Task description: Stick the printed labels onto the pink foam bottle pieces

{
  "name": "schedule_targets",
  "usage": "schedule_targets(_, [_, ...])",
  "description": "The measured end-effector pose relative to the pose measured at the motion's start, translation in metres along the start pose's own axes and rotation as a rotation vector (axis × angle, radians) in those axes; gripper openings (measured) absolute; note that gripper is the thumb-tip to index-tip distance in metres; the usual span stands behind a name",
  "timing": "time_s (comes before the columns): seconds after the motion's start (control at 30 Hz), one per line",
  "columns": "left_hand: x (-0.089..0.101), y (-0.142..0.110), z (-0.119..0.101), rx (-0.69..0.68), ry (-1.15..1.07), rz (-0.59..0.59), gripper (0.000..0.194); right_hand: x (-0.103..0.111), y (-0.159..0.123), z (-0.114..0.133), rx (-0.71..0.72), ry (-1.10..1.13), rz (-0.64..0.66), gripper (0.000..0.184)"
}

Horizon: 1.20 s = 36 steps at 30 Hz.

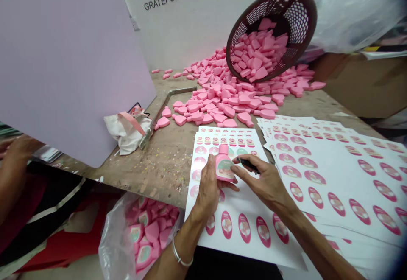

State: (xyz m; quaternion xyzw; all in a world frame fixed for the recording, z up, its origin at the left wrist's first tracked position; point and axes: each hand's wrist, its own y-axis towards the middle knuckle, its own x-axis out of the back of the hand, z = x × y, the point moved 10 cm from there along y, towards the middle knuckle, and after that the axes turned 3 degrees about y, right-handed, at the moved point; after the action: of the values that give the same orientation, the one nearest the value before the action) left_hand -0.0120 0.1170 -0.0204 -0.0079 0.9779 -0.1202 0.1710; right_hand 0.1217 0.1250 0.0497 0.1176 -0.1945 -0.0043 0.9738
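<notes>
My left hand [208, 184] is wrapped round a small pink bottle [221, 161], held upright above a sheet of stickers [233, 246]. A round green-and-pink label [225, 169] sits on the bottle's front. My right hand [265, 180] is closed round a dark, slim tool [249, 164] whose kind I cannot make out, and its thumb and fingertips are at the label's right edge. Beneath both hands, the sheet carries rows of round and oval pink stickers.
A brown basket [310, 25] lies tipped over a heap of pink bottles [219, 102]. More sticker sheets [333, 161] spread at right. A clear bag [111, 237] of labelled bottles stands below the table edge. A lilac panel [73, 59] and another person's arm [15, 169] are at left.
</notes>
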Motion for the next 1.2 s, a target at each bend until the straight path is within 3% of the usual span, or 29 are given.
schedule_targets(0.1, [-0.003, -0.001, 0.0, 0.002, 0.036, 0.032, 0.068, -0.015, 0.0, -0.009, -0.116, 0.155, 0.115, 0.024])
schedule_targets(0.23, [-0.019, -0.004, -0.01, -0.011, -0.058, 0.156, 0.064, -0.036, -0.006, -0.015, -0.334, 0.585, 0.274, 0.03])
schedule_targets(0.33, [-0.029, -0.008, -0.013, 0.014, -0.153, 0.233, 0.064, -0.04, -0.009, -0.016, -0.414, 0.732, 0.291, 0.032])
schedule_targets(0.47, [-0.025, -0.008, -0.007, 0.074, -0.175, 0.18, 0.067, -0.007, -0.004, -0.016, -0.276, 0.405, 0.019, 0.029])
schedule_targets(0.53, [-0.023, -0.007, -0.005, 0.09, -0.179, 0.159, 0.069, 0.003, -0.004, -0.009, -0.198, 0.226, -0.049, 0.028])
schedule_targets(0.73, [-0.022, -0.008, -0.009, 0.082, -0.207, 0.159, 0.065, 0.001, -0.006, 0.013, -0.081, 0.038, -0.033, 0.027])
schedule_targets(1.2, [-0.024, -0.011, -0.013, 0.063, -0.217, 0.193, 0.062, -0.006, -0.008, 0.016, -0.057, 0.038, -0.007, 0.025])
